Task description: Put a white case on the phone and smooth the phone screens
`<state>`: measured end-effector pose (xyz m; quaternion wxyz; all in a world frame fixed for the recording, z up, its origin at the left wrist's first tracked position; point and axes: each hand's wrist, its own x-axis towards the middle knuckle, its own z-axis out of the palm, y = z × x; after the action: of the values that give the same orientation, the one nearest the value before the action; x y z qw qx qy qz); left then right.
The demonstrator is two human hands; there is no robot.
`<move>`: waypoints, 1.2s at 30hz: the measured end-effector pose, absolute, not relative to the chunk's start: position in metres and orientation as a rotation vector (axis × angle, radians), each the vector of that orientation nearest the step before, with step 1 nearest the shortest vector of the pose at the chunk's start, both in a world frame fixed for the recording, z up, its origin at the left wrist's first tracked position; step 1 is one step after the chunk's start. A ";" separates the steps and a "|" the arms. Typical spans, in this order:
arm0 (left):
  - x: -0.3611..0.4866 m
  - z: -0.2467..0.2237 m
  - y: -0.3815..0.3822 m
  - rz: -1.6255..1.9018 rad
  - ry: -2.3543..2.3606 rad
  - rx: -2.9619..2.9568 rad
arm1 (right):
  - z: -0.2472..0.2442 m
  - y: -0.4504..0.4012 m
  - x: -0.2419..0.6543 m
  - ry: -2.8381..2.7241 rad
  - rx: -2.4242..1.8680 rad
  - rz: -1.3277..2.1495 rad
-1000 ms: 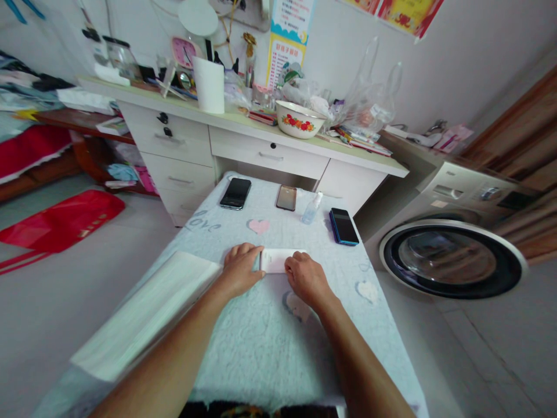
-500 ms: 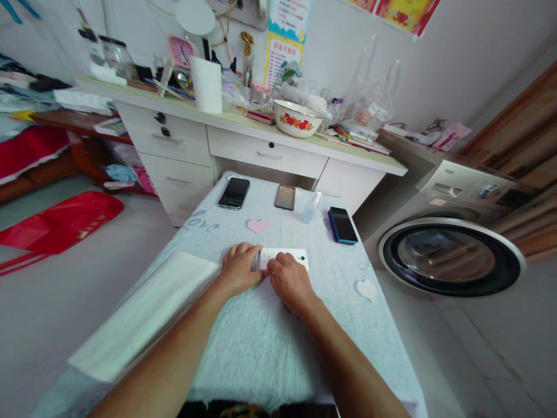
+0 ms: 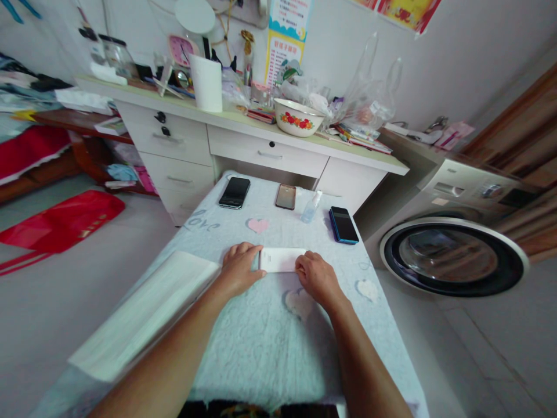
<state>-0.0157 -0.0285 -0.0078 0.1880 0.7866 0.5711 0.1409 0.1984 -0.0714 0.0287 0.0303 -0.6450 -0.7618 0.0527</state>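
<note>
A white smartphone [image 3: 281, 261] lies back up and sideways on the pale cloth of the small table. Its left end is held between the thumb and fingers of my left hand [image 3: 239, 270]. My right hand [image 3: 318, 277] is closed, with bent fingers pressed on the phone's right end and covering the camera area. Whatever those fingers pinch, if anything, is hidden. Farther back on the cloth are a black phone [image 3: 235, 192], a phone case [image 3: 286, 197], a clear spray bottle [image 3: 311, 208] and a blue-edged phone [image 3: 343, 224].
A long white packet of tissue or paper [image 3: 148, 313] lies along the table's left side, under my left forearm. Behind the table stands a white desk [image 3: 270, 152] bearing a flowered bowl [image 3: 298, 118] and clutter. A washing machine [image 3: 452, 255] stands at the right.
My right hand has slid right along the phone's back, from its middle to its right end. The phone's middle is now uncovered. My left hand keeps its place.
</note>
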 end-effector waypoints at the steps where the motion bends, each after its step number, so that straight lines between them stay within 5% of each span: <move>1: -0.016 -0.008 -0.029 0.400 1.603 2.218 | 0.029 -0.072 0.201 -2.334 -1.998 0.164; 36: -0.016 -0.009 -0.028 0.401 1.601 2.230 | 0.010 -0.058 0.205 -2.060 -1.902 0.102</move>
<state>-0.0156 -0.0282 -0.0091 0.1826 0.7904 0.5673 0.1420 0.2052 -0.0578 0.0097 0.1670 -0.6685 -0.7239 0.0360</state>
